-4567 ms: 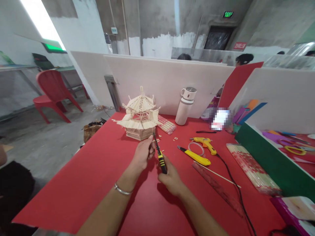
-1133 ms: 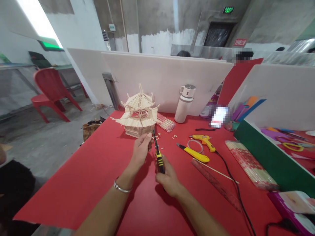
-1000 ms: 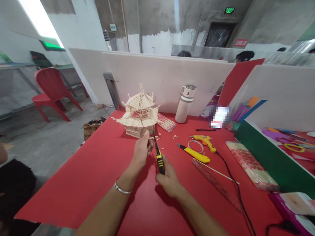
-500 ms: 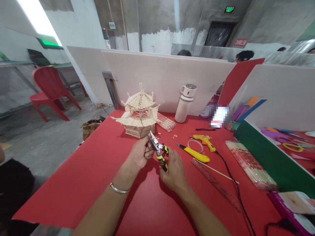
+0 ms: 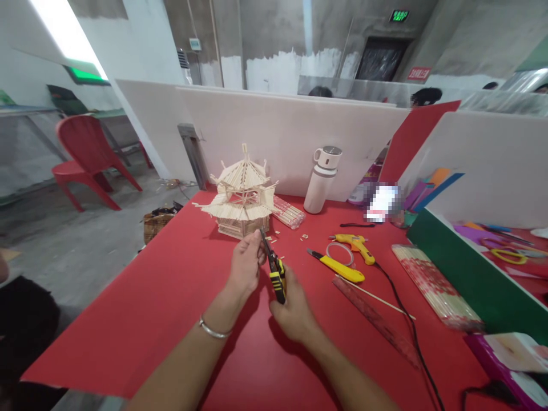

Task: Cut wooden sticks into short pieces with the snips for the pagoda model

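My right hand (image 5: 295, 305) is closed around the yellow-and-black handles of a pair of pliers (image 5: 277, 279). The jaws point up and away from me and look nearly closed. At their tip, the fingers of my left hand (image 5: 247, 265) are pinched together; what they hold is too small to make out. A silver bangle circles the left wrist. Just beyond both hands stands a pagoda model (image 5: 244, 200) built of thin pale wooden sticks, with two tiers of roof. Small cut stick pieces (image 5: 305, 236) lie to the right of it.
Rightward on the red table lie a yellow utility knife (image 5: 342, 269), a glue gun (image 5: 357, 244) with its black cord, a red ruler (image 5: 372, 319) and packed sticks (image 5: 436, 285). A pale flask (image 5: 320, 182) stands by the white partition (image 5: 257, 120).
The pliers have turned edge-on, and their spread handles have come together. My right hand has shifted slightly left and lower. My left hand has rotated a little, still at the jaws.
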Demonstrator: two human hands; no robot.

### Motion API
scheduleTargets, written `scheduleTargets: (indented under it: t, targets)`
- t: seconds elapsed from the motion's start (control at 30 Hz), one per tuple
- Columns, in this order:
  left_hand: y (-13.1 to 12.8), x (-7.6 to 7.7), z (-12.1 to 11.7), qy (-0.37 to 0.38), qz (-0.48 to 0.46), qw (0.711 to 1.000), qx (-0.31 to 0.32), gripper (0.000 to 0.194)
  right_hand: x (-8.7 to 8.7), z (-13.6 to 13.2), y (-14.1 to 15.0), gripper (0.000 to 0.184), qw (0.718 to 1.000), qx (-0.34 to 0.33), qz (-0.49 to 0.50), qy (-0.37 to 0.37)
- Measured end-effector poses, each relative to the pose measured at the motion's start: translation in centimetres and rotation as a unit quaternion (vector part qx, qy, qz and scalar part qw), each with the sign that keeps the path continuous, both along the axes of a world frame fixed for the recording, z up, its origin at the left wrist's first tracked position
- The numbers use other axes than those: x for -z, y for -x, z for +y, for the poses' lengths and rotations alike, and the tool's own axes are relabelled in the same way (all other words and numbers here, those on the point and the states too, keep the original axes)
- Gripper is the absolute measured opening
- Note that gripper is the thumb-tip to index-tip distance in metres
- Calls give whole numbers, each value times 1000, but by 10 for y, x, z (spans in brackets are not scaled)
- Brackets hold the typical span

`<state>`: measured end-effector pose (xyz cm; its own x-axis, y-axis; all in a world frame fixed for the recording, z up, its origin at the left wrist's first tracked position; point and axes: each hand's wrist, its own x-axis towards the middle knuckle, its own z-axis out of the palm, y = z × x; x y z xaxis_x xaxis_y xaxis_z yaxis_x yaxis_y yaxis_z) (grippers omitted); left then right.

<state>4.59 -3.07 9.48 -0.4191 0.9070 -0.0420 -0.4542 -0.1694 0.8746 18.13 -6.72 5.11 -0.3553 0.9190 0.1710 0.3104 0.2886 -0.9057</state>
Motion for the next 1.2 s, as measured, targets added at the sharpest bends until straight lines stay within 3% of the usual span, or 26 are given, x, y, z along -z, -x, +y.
scheduleTargets:
  t: [0.1, 0.2, 0.33, 0.47, 0.57, 0.67, 0.8, 0.9, 1.07, 1.2]
  targets:
    - [4, 3, -2, -17, 119, 992, -40, 43, -3, -5, 4, 48, 993, -32, 81, 83]
    - [10, 2, -4, -17, 248, 965, -86, 34, -5, -8, 6, 37, 963, -75, 164, 201]
    - [17, 1, -5, -32, 350, 930, -104, 30, -10, -14, 10, 51, 885, -115, 263, 368]
    - [24, 0, -5, -63, 403, 907, -107, 31, -14, -17, 10, 64, 852, -113, 297, 415]
    - [26, 0, -5, -78, 432, 892, -107, 26, -10, -14, 9, 64, 862, -113, 292, 398]
    - [24, 2, -3, -68, 450, 884, -105, 25, -2, -8, 8, 56, 892, -110, 256, 355]
    - [17, 5, 1, 17, 325, 945, -32, 45, 2, -2, 7, 38, 950, -70, 169, 253]
    - [15, 2, 3, 75, 164, 983, 36, 51, 1, 2, 3, 45, 989, -25, 81, 122]
    - [18, -8, 2, 99, -20, 986, 136, 44, 3, 12, -5, 62, 998, 25, -56, -6]
    - [17, -9, 0, 21, -8, 996, 91, 40, 6, 10, -4, 61, 999, 15, -49, -5]
